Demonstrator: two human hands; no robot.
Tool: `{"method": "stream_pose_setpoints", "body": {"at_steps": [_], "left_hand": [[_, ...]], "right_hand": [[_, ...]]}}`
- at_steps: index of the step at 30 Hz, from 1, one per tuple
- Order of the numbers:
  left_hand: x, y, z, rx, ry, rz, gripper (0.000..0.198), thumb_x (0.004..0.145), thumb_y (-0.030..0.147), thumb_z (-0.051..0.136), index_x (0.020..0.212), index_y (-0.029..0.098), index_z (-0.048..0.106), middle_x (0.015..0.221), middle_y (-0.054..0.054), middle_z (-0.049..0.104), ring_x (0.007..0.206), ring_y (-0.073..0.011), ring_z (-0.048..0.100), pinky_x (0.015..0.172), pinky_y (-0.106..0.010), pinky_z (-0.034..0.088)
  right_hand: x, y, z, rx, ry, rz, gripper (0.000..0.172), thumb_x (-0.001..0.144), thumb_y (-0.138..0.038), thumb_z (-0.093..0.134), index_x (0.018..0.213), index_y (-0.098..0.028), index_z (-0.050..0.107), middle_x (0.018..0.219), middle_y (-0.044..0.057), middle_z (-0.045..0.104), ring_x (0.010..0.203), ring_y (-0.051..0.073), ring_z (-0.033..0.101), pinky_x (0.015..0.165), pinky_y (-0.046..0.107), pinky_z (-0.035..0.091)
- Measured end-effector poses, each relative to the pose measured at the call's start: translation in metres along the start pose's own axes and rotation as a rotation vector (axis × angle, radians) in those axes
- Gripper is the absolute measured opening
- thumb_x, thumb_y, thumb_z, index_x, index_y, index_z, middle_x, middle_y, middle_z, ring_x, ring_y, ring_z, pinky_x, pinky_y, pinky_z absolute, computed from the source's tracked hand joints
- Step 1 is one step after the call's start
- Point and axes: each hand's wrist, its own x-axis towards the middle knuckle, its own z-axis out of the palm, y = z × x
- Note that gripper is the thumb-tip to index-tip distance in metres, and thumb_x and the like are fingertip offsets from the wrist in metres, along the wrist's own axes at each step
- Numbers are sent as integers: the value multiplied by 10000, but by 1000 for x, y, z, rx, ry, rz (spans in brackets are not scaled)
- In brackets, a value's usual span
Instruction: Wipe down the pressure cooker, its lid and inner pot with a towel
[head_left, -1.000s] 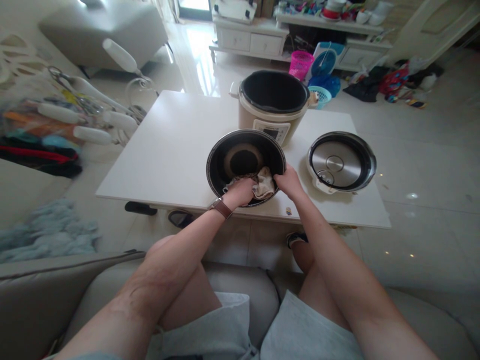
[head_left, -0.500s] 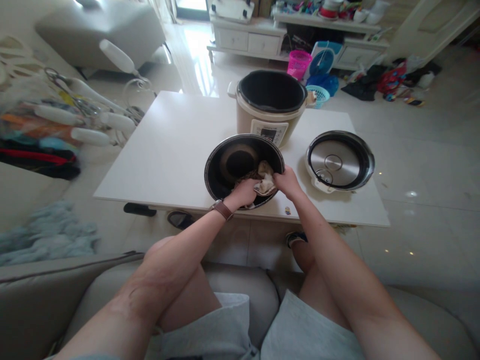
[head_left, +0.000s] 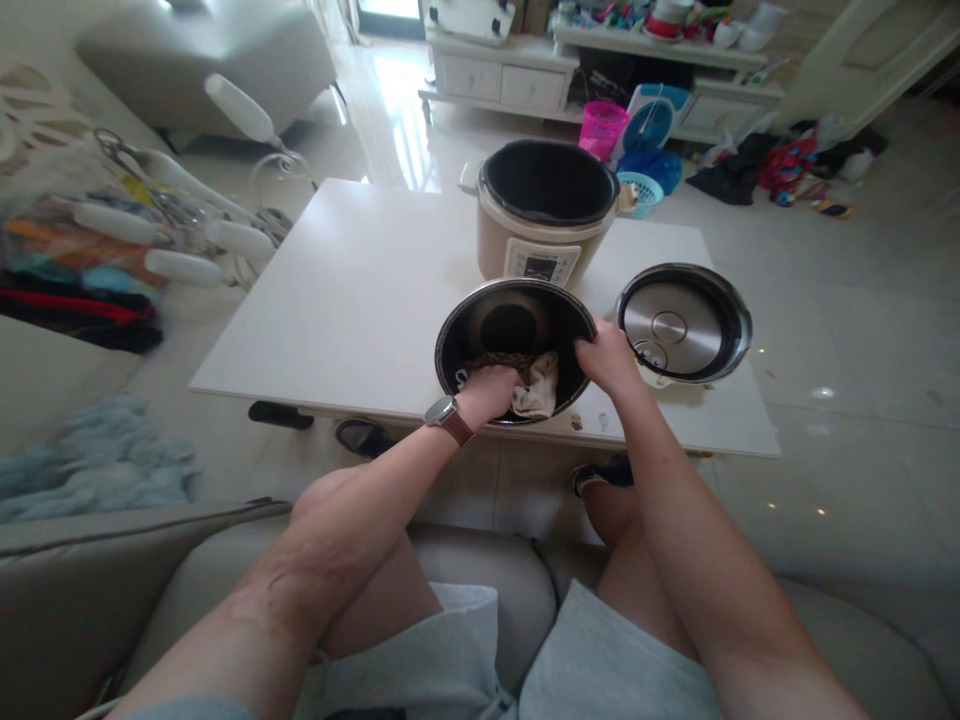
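A dark inner pot (head_left: pixel 510 325) is tilted toward me at the table's front edge. My right hand (head_left: pixel 606 355) grips its right rim, thumb inside and fingers outside. Inside the pot, my left hand (head_left: pixel 491 392) is closed on a crumpled beige and brown cloth (head_left: pixel 538 388), pressed to the near wall; its fingertips are partly hidden in the folds. Just behind the pot stands the beige electric pressure cooker (head_left: pixel 544 220), lidless, with its control panel facing me. To the right lies the cooker lid (head_left: pixel 682 325), its metal underside up.
All of this is on a white table (head_left: pixel 322 300). Left of it stands a lamp with white arms (head_left: pixel 240 108). On the floor beyond are a pink basket (head_left: pixel 602 128) and a light blue basket (head_left: pixel 640 193). My legs and a grey sofa (head_left: pixel 480 565) are on the near side.
The inner pot has shifted right and turned slightly in my right hand. My left hand has moved with the cloth toward the left part of the near wall.
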Motion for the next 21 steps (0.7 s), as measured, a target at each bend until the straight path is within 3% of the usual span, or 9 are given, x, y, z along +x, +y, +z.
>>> {"method": "stream_pose_setpoints", "body": {"at_steps": [8,12,15,17,21], "left_hand": [[10,-11,-1,-121,23,-28,464,943,98,582,1308,264,815,1261,-144,813,1262,-296,748,1066,-344,563],[21,-15,7,-439,100,3,448,904,63,596,1261,210,824,1268,-109,817,1232,-270,751,1088,-337,550],[31,-11,17,-785,208,89,387,930,105,595,1252,147,805,1223,-100,828,1188,-250,755,1071,-337,567],[34,-7,21,-891,253,116,354,953,133,585,1238,117,795,1200,-116,830,1181,-250,755,1066,-340,573],[28,-4,16,-580,173,114,363,905,48,579,1149,153,825,1263,-127,814,1262,-274,733,1106,-335,539]], "right_hand": [[5,20,29,216,-91,123,458,744,-219,529,1142,-202,754,1100,100,819,1073,354,736,1006,497,596],[6,16,39,260,-57,76,484,749,-230,516,1169,-208,755,1120,89,824,1142,357,716,1051,486,576],[5,14,39,265,-56,58,493,760,-236,508,1186,-210,755,1175,82,822,1172,347,710,1067,474,563],[5,15,39,265,-51,66,471,770,-240,512,1171,-207,757,1200,89,817,1189,350,710,1078,473,556],[6,20,40,279,-40,126,403,772,-248,545,1112,-205,756,1155,105,818,1167,368,714,1078,503,562]]}}
